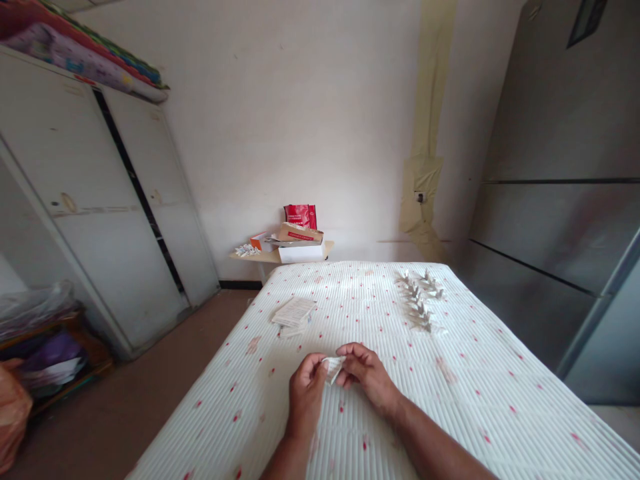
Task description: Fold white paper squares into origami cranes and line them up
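Note:
A small piece of folded printed paper (pixel 333 368) is held between my two hands, above the near middle of the table. My left hand (pixel 306 382) pinches its left side with thumb and fingers. On the other side, my right hand (pixel 367 373) grips the paper's right edge between thumb and fingertips. Beyond my left hand lies a loose stack of flat printed paper sheets (pixel 295 312). Farther off to the right, several small folded paper figures (pixel 419 303) stand in rows; their exact shape is too small to make out.
A white ribbed cover with red specks (pixel 350 440) spreads over the table. Behind its far edge, a small side table (pixel 270 256) carries a white box (pixel 301 252) and a red bag (pixel 300 215). Metal cabinets (pixel 115 220) stand at left, a grey refrigerator (pixel 555 220) at right.

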The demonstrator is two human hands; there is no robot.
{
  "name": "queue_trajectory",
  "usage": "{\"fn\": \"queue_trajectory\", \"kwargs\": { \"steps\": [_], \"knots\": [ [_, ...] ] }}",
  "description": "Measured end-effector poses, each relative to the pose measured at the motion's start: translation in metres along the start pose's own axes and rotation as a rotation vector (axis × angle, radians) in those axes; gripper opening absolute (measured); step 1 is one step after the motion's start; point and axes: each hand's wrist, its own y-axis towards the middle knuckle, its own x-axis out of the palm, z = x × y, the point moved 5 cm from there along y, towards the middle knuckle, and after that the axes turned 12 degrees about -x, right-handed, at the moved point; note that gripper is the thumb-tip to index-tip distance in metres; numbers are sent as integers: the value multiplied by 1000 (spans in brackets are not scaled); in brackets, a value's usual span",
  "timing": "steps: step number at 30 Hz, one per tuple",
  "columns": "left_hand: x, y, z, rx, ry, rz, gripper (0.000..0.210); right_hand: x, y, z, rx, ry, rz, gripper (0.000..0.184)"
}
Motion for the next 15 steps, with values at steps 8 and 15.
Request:
{"fn": "queue_trajectory", "kwargs": {
  "steps": [8, 15],
  "knots": [
    [-1, 2, -3, -24, -11, 14, 30, 0, 0, 1, 12, 15, 3, 39],
    [-1, 2, -4, -26, -14, 15, 30, -2, 0, 3, 10, -8, 6, 38]
  ]
}}
